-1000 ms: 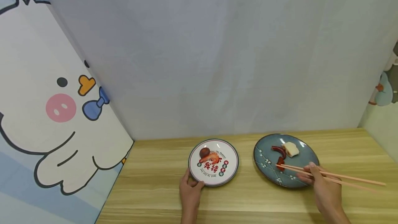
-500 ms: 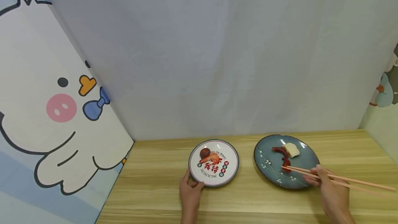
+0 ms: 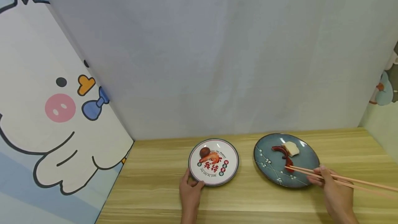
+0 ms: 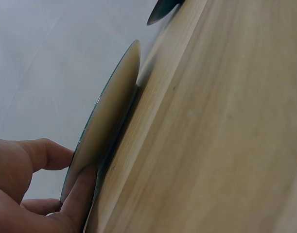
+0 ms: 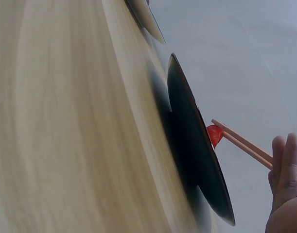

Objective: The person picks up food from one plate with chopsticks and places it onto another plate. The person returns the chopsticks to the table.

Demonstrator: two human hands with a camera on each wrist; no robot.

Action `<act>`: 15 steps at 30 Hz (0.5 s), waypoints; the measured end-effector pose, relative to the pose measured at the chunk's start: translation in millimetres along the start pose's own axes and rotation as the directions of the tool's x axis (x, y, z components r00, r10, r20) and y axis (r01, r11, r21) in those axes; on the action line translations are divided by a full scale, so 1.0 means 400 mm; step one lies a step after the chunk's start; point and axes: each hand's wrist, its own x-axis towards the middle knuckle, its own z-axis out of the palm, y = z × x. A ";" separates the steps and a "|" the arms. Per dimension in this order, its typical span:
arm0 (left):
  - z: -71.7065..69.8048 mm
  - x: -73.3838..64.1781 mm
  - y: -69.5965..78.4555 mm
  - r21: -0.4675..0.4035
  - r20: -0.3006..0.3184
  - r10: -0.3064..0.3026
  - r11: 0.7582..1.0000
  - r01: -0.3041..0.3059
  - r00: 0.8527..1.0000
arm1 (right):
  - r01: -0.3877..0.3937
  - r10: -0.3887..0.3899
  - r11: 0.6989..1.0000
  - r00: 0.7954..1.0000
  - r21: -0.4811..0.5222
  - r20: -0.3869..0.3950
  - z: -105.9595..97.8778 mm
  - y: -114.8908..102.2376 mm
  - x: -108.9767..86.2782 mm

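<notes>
My left hand [image 3: 190,193] holds the near-left rim of a small white plate [image 3: 230,175] with printed red characters, thumb and fingers spread along its edge. On that plate lie a cooked shrimp [image 3: 210,158] and a round brown ball [image 3: 204,152]. My right hand [image 3: 337,191] grips a pair of light wooden chopsticks [image 3: 349,180] beside a blue-grey plate [image 3: 267,174] with white blossoms. The chopstick tips are at a small glossy red piece [image 3: 289,165] on this plate. Touching or close to it is a curved dark red piece [image 3: 279,149], next to a cream-coloured chunk [image 3: 291,148].
Both plates stand on a wood-grain table [image 3: 149,182], near a pale grey curtain [image 3: 217,61] behind. A cartoon-printed panel [image 3: 28,61] borders the left side. Another printed panel [image 3: 384,89] is at the far right.
My right hand and the chopsticks have moved right, and the glossy red piece has shifted right on the blue-grey plate with the tips. My left hand and the white plate stay put.
</notes>
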 end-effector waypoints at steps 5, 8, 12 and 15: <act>-0.001 -0.002 0.003 0.008 -0.001 0.002 1.000 -0.002 1.000 | -0.032 0.031 0.999 0.999 -0.026 -0.029 -0.006 -0.007 0.003; -0.001 -0.003 0.003 0.014 -0.004 0.003 1.000 -0.003 1.000 | -0.058 0.055 0.997 0.997 -0.047 -0.061 -0.009 -0.013 0.006; -0.001 -0.003 0.002 0.022 -0.007 -0.003 1.000 0.003 1.000 | -0.064 0.061 0.997 0.996 -0.048 -0.071 -0.012 -0.018 0.009; 0.000 0.000 0.001 0.029 -0.009 -0.011 1.000 0.011 1.000 | -0.054 0.052 0.998 0.997 -0.033 -0.063 -0.015 -0.021 0.011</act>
